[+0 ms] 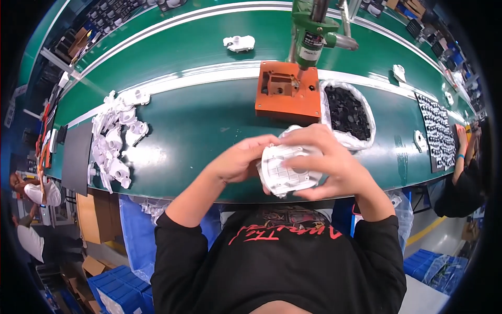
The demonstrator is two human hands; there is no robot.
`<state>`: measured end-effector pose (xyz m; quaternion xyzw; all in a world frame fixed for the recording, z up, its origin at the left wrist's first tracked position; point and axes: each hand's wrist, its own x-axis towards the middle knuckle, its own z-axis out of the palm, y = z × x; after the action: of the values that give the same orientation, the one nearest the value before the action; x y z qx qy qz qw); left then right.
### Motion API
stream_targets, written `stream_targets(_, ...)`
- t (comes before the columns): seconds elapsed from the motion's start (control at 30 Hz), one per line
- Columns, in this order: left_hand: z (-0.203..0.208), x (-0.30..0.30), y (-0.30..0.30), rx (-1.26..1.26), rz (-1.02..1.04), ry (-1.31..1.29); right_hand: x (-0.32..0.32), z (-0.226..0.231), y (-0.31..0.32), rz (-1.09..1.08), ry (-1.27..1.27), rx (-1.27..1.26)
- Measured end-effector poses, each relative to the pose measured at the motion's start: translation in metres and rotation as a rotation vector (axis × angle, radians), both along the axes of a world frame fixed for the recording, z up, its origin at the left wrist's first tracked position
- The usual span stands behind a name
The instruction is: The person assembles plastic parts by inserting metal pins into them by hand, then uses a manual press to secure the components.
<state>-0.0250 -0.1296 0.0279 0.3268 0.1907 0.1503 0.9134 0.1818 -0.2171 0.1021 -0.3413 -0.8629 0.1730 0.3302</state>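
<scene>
Between my two hands is a white moulded plastic housing (286, 170), its ribbed face turned up, just above the near edge of the green table. My left hand (241, 158) grips its left side, fingers closed on the rim. From the right, my right hand (334, 165) wraps over its top and right side, with the thumb low on the part. Beyond my hands stands a green bench press (311, 44) over an orange fixture block (287, 102). Beside the block, a bag of small black parts (348, 115) lies open.
A heap of white housings (117, 138) covers the table's left. One more white part (239, 43) rests on the far conveyor strip. To the right is a tray of black-and-white parts (439, 131), with a co-worker's hand (461, 137) near it. Blue crates (123, 288) stand low at left.
</scene>
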Motion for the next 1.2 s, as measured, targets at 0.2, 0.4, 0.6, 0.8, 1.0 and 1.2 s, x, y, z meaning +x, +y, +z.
stream_targets(0.2,-0.035,0.006,-0.017,-0.091,-0.121,-0.098,0.004,-0.023,-0.009,0.002,0.187,-0.104)
stream_targets(0.4,-0.02,0.023,-0.038,-0.443,-0.079,-0.269,0.001,-0.042,-0.005,-0.189,0.065,0.156)
stream_targets(0.6,-0.003,0.026,-0.02,-0.383,-0.217,-0.385,0.005,-0.036,-0.007,-0.232,0.434,-0.01)
stream_targets(0.8,0.006,0.031,-0.021,-0.392,-0.272,-0.37,0.025,-0.028,-0.012,-0.089,0.29,-0.065)
stream_targets(1.0,0.005,0.036,-0.026,-0.479,-0.262,-0.407,0.027,-0.032,-0.018,-0.079,0.35,-0.136)
stream_targets(1.2,0.0,0.039,-0.032,-0.552,-0.187,-0.319,0.024,-0.039,-0.02,-0.069,0.43,-0.233)
